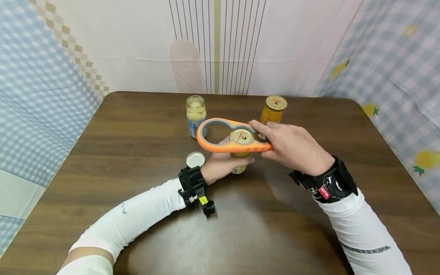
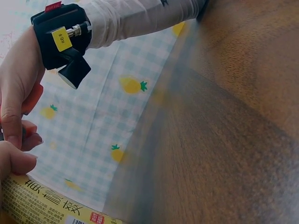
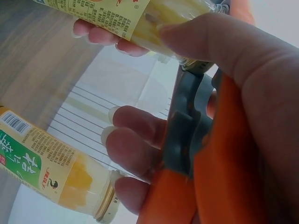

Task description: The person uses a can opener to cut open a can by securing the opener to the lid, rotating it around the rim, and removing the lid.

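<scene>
My left hand (image 1: 220, 166) grips a glass jar (image 1: 239, 168) round its side, and the jar's gold lid (image 1: 241, 136) is uppermost. An orange-and-grey jar opener (image 1: 220, 148) lies across the top, with the lid framed in its middle opening. My right hand (image 1: 295, 145) holds the opener's right end. In the right wrist view, the fingers and thumb are on the orange opener (image 3: 233, 163), beside the held jar's yellow label (image 3: 112, 14). Only part of that label (image 2: 51, 200) shows at the bottom of the left wrist view.
An uncovered jar (image 1: 196, 114) of pale round pieces stands behind on the left. A loose lid (image 1: 195, 159) lies close to the left wrist. Behind my right hand stands another gold-lidded jar (image 1: 274, 110) with orange contents. Curtains border the brown table (image 1: 137, 130).
</scene>
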### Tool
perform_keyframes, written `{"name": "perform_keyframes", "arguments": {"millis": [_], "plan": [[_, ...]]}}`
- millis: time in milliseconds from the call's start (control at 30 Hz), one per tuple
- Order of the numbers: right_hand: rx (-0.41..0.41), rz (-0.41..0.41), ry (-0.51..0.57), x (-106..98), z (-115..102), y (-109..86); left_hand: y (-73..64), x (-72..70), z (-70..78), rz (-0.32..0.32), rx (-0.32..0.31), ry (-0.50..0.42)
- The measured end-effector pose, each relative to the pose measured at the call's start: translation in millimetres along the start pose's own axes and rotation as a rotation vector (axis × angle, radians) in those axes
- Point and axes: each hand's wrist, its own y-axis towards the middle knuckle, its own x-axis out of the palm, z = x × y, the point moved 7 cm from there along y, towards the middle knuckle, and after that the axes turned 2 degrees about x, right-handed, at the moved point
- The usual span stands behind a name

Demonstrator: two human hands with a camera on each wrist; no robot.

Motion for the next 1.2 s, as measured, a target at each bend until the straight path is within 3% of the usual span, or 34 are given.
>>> {"name": "perform_keyframes", "arguments": {"millis": [100,333,633,833,1067,1200], "plan": [[0.007,-0.003,0.006,-0.8,0.9,0.4,0.3,0.1,4.3,-0.004,0.026,0.007],[0.011,0.020,-0.004,-6.6,3.6,2.2,0.4,3.1,30.0,-0.017,0.030,0.043],[-0.005,0.047,-0.020,-8.2,2.9,5.7,0.0,0.5,37.2,-0.041,-0.020,0.082],[0.008,0.039,-0.029,-5.6,3.8,6.2,-0.8,0.3,32.8,-0.042,-0.022,0.078],[-0.001,0.037,-0.038,0.1,3.9,4.2,-0.1,-0.9,7.2,-0.022,-0.030,0.085],[-0.011,0.048,-0.043,1.6,4.4,4.7,0.7,-0.3,1.8,-0.043,-0.029,0.066]]}}
